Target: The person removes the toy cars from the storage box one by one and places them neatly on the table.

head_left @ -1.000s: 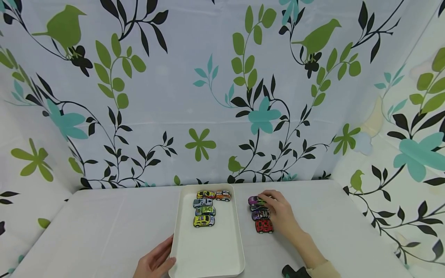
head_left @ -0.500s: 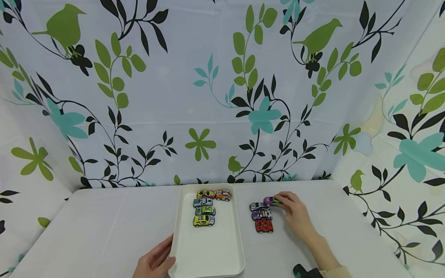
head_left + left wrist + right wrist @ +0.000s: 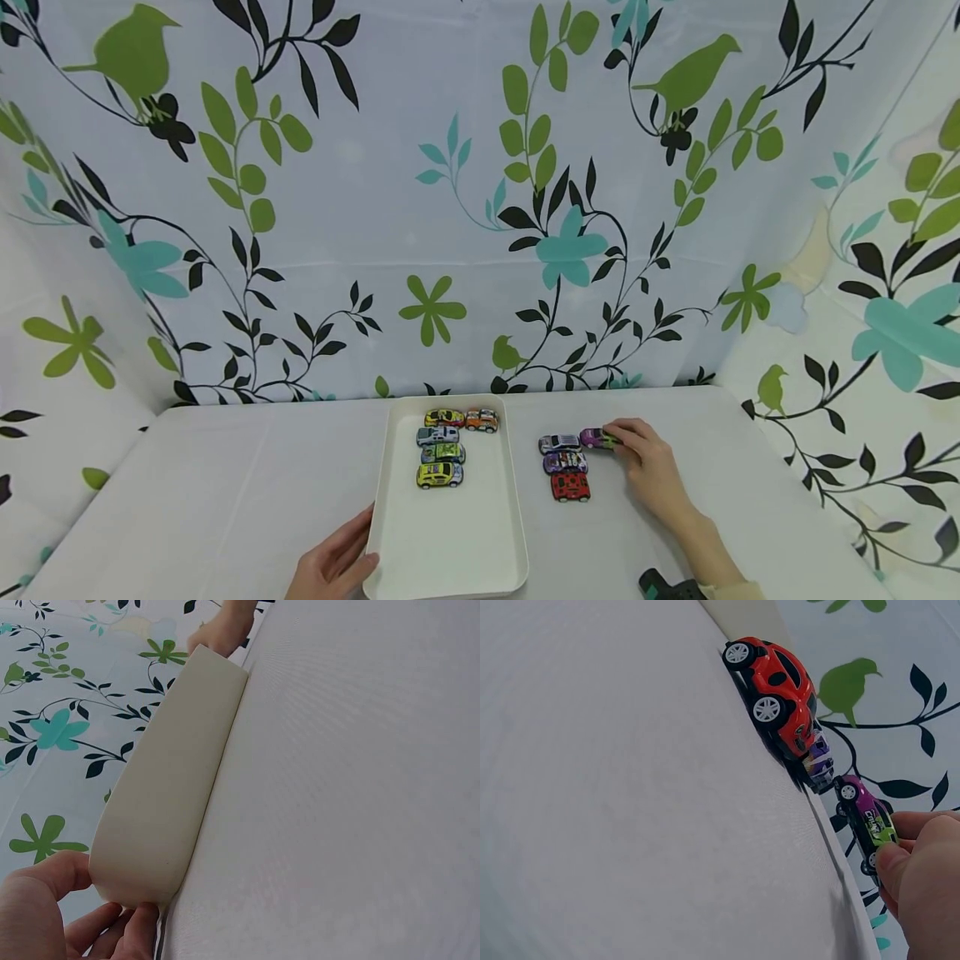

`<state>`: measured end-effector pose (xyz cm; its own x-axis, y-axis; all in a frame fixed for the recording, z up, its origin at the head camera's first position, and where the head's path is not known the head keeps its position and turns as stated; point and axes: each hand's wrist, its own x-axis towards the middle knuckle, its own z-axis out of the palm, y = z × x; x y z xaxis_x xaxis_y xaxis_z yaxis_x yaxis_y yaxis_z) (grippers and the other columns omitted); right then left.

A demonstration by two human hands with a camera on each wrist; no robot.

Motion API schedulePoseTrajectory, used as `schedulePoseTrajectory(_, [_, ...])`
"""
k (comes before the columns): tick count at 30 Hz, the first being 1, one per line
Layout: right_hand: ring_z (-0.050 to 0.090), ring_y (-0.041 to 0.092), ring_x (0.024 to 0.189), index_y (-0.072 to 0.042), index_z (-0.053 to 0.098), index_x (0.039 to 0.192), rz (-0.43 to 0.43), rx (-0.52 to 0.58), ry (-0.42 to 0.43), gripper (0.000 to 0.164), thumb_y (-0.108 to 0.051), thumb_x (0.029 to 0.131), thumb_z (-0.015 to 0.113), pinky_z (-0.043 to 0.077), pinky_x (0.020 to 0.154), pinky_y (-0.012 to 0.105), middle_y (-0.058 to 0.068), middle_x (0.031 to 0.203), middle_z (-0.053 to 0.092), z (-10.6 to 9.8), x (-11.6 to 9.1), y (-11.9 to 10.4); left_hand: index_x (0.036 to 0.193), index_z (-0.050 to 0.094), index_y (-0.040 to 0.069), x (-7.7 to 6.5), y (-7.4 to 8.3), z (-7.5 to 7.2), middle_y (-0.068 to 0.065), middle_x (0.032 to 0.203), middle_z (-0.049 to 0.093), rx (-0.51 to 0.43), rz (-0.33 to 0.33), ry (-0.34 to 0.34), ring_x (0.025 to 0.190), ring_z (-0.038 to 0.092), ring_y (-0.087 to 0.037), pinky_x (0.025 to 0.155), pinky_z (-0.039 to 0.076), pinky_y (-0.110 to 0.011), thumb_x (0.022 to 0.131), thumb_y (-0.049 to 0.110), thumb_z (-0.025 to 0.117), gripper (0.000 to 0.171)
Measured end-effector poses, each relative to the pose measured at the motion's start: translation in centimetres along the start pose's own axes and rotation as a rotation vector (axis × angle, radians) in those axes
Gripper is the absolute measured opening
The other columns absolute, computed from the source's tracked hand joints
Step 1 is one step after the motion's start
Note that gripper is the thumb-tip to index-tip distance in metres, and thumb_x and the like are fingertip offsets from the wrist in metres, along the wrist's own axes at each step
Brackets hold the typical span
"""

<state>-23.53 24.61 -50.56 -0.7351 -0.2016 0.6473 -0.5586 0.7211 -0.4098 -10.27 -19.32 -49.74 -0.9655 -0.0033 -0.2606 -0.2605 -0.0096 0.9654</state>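
My right hand (image 3: 654, 471) pinches a purple and green toy car (image 3: 868, 817) between thumb and fingers. In the head view that car stands right of a silver and black toy car (image 3: 559, 443). Below the silver one are a purple toy car (image 3: 565, 462) and a red toy car with black spots (image 3: 571, 487), in a column. My left hand (image 3: 333, 557) grips the left side of a white tray (image 3: 450, 550), thumb and fingers at its wall in the left wrist view. Inside the tray, several toy cars (image 3: 440, 475) sit toward the far end.
A white cloth (image 3: 247, 492) covers the table. Behind it hangs a patterned curtain (image 3: 360, 208) with leaves and birds, and more of it stands at both sides. A dark wrist device (image 3: 667, 586) is on my right forearm.
My right hand has drawn the purple and green car from the top of the column over to the right, beside the silver one. My left hand stays on the tray.
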Motion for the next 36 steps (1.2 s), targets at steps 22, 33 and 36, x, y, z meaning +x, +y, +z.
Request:
schedulePoseTrajectory(22, [0.064, 0.035, 0.116, -0.003, 0.068, 0.122, 0.198, 0.018, -0.074, 0.041, 0.015, 0.085, 0.067, 0.051, 0.1, 0.046, 0.012, 0.122, 0.066, 0.57, -0.7, 0.05, 0.145, 0.048, -0.003, -0.28, -0.08, 0.0, -0.019, 0.15, 0.048, 0.039, 0.077, 0.047, 0.139, 0.044, -0.037, 0.102, 0.052, -0.026, 0.088, 0.018, 0.076, 0.067])
schedulePoseTrajectory(33, [0.059, 0.04, 0.122, -0.002, 0.066, 0.125, 0.251, 0.045, -0.103, 0.038, 0.008, 0.088, 0.068, 0.051, 0.101, 0.052, 0.016, 0.126, 0.063, 0.72, -1.04, 0.44, 0.144, 0.048, -0.005, -0.24, -0.32, 0.1, -0.023, 0.149, 0.048, 0.081, 0.128, 0.043, 0.138, 0.046, -0.039, 0.102, 0.052, -0.029, 0.089, 0.013, 0.074, 0.063])
schedulePoseTrajectory(36, [0.059, 0.04, 0.122, -0.002, 0.065, 0.126, 0.257, 0.044, -0.105, 0.039, 0.006, 0.087, 0.069, 0.051, 0.102, 0.053, 0.016, 0.127, 0.063, 0.75, -1.02, 0.46, 0.144, 0.048, -0.005, -0.26, -0.25, 0.09, -0.023, 0.149, 0.048, 0.079, 0.124, 0.041, 0.138, 0.046, -0.039, 0.103, 0.052, -0.03, 0.089, 0.012, 0.074, 0.063])
